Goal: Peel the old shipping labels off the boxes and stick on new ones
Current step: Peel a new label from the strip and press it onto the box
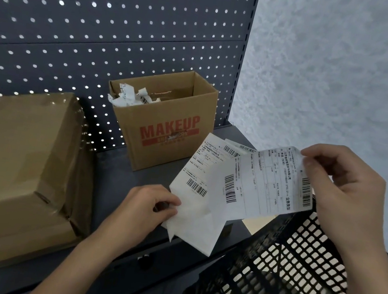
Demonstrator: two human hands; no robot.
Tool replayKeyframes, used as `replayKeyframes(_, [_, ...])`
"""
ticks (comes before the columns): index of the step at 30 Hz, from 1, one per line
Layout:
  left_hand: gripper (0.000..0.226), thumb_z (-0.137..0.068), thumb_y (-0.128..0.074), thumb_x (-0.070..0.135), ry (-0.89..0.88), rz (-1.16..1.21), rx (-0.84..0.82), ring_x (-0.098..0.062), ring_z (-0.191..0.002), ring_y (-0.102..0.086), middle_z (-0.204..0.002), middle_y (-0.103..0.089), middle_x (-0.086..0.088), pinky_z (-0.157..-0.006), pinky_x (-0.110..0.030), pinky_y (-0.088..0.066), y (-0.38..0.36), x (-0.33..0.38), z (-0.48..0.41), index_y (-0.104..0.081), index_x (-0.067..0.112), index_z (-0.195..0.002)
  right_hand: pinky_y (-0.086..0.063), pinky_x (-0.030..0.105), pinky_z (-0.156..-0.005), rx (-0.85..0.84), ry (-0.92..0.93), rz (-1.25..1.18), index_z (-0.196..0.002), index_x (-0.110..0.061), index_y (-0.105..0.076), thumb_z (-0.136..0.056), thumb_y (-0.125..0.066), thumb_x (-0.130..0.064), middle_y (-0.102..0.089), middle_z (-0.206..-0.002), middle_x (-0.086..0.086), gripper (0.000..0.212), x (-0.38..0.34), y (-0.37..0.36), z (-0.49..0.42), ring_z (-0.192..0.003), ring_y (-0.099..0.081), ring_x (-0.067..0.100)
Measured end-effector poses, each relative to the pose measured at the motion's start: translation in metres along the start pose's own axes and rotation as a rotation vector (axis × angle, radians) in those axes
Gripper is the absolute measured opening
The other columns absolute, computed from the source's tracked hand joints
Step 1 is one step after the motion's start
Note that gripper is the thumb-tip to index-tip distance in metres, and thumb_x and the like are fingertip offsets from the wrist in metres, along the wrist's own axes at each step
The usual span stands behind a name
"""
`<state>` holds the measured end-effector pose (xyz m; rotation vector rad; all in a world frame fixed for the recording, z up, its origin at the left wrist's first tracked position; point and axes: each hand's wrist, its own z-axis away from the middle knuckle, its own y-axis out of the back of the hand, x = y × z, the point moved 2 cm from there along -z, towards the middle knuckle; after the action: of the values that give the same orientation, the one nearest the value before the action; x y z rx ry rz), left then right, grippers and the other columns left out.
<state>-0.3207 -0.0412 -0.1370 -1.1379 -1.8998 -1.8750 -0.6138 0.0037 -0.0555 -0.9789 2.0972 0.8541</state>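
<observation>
White label sheet [196,197] pinched at lower left edge by your left hand [151,207], fingers curled on paper, above dark shelf [158,175]. Your right hand [340,191] pinches top right corner of second printed label [270,183], held over black mesh crate [282,273]. Two sheets overlap mid-view; cannot tell if joined. Taped brown box [17,158] sits on shelf at your left. Open MAKEUP box [166,140] stands behind labels, against pegboard [106,20]; crumpled label scraps [128,98] piled in its left end.
</observation>
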Motion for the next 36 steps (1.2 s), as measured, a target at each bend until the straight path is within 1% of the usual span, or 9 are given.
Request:
replayKeyframes(11, [0.023,-0.088,-0.07,0.013,0.001,-0.124,-0.036,0.003,-0.089,-0.056,-0.096,-0.061,0.019,-0.074,-0.006,-0.04,-0.001,-0.006,0.003,-0.074,0.028,-0.105,-0.052,0.044,-0.079,-0.058,-0.026,0.008,-0.09,-0.032,-0.068,-0.094,-0.061,-0.006,-0.069,-0.092,-0.007,0.028,-0.005,-0.008,-0.005,-0.088,-0.062,0.023])
replayKeyframes(16, [0.032,-0.086,-0.068,0.005,0.017,-0.148,-0.053,0.0,-0.086,-0.054,-0.093,-0.056,0.02,-0.076,-0.018,-0.045,-0.003,-0.01,0.004,-0.073,0.03,-0.105,-0.052,0.045,-0.081,-0.061,-0.023,0.02,-0.09,-0.03,-0.069,-0.094,-0.061,-0.005,-0.069,-0.093,-0.008,0.026,-0.006,-0.007,-0.005,-0.088,-0.062,0.022])
replayKeyframes(19, [0.032,-0.089,-0.067,0.01,0.016,-0.155,-0.088,-0.001,-0.094,-0.053,-0.108,-0.052,0.022,-0.084,-0.026,-0.049,-0.003,-0.008,0.005,-0.069,0.033,-0.111,-0.052,0.048,-0.082,-0.098,-0.031,0.025,-0.091,-0.03,-0.069,-0.094,-0.061,-0.006,-0.069,-0.094,-0.009,0.026,-0.006,-0.009,-0.003,-0.089,-0.063,0.022])
replayKeyframes(21, [0.031,-0.09,-0.066,0.016,0.013,-0.168,-0.113,0.0,-0.103,-0.05,-0.122,-0.046,0.021,-0.09,-0.025,-0.048,-0.002,-0.005,0.006,-0.066,0.037,-0.114,-0.053,0.049,-0.08,-0.135,-0.041,0.026,-0.092,-0.03,-0.07,-0.094,-0.061,-0.006,-0.07,-0.094,-0.008,0.025,-0.008,-0.01,-0.002,-0.089,-0.063,0.023])
replayKeyframes(23, [0.027,-0.092,-0.065,0.022,0.012,-0.151,-0.109,0.004,-0.109,-0.046,-0.126,-0.039,0.027,-0.092,-0.02,-0.043,0.002,0.0,0.008,-0.064,0.042,-0.11,-0.053,0.045,-0.08,-0.176,-0.042,0.017,-0.092,-0.031,-0.07,-0.094,-0.061,-0.008,-0.07,-0.093,-0.008,0.025,-0.012,-0.01,-0.003,-0.089,-0.063,0.022])
replayKeyframes(26, [0.023,-0.09,-0.067,0.026,-0.029,-0.064,0.02,0.006,-0.103,-0.05,-0.115,-0.049,0.032,-0.083,-0.015,-0.041,0.017,0.017,0.01,-0.062,0.046,-0.1,-0.051,0.039,-0.078,-0.254,-0.031,-0.005,-0.091,-0.034,-0.07,-0.093,-0.063,-0.011,-0.069,-0.092,-0.006,0.024,-0.023,-0.008,-0.004,-0.089,-0.063,0.021])
replayKeyframes(29, [0.014,-0.09,-0.066,0.032,-0.092,0.109,0.222,-0.006,-0.094,-0.06,-0.103,-0.062,0.024,-0.077,-0.029,-0.051,0.038,0.048,0.015,-0.066,0.039,-0.102,-0.052,0.036,-0.079,-0.335,-0.002,-0.033,-0.091,-0.033,-0.071,-0.092,-0.065,-0.011,-0.068,-0.09,-0.003,0.023,-0.037,-0.009,-0.006,-0.087,-0.063,0.019])
replayKeyframes(33, [0.019,-0.085,-0.064,0.047,-0.14,0.266,0.173,-0.011,-0.095,-0.063,-0.098,-0.068,0.02,-0.08,-0.036,-0.054,0.057,0.084,0.022,-0.07,0.037,-0.1,-0.052,0.038,-0.079,-0.434,0.043,-0.074,-0.091,-0.032,-0.071,-0.091,-0.066,-0.01,-0.068,-0.089,-0.001,0.023,-0.055,-0.021,-0.009,-0.085,-0.063,0.02])
replayKeyframes(36, [0.006,-0.084,-0.07,0.039,-0.134,0.232,0.148,-0.011,-0.088,-0.064,-0.089,-0.069,0.019,-0.077,-0.035,-0.053,0.06,0.095,0.024,-0.072,0.037,-0.089,-0.051,0.032,-0.075,-0.49,0.068,-0.096,-0.091,-0.034,-0.07,-0.091,-0.066,-0.009,-0.068,-0.088,-0.004,0.025,-0.062,-0.034,-0.011,-0.083,-0.063,0.02])
